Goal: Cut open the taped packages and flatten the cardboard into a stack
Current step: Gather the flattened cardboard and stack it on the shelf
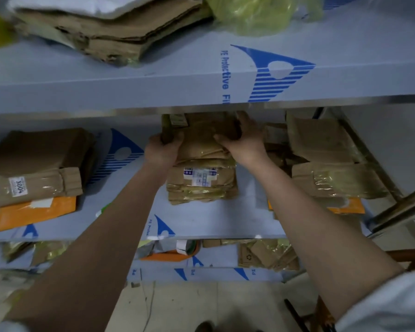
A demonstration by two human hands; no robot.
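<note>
A stack of flattened, tape-covered cardboard (201,185) sits in the middle of the second shelf (201,224), a white label on its front edge. On top of it lies a brown cardboard piece (201,137), partly hidden under the upper shelf. My left hand (162,149) grips the piece's left edge, fingers curled round it. My right hand (244,137) holds its right side, thumb on top and fingers wrapped over the far edge.
Flattened cardboard with a "3004" label (34,185) lies over an orange mailer (34,215) at the left. More taped cardboard (333,178) fills the right. The top shelf (153,85) holds a cardboard stack (110,32) and a yellow-green bag (256,13). A metal rail (400,207) crosses the right.
</note>
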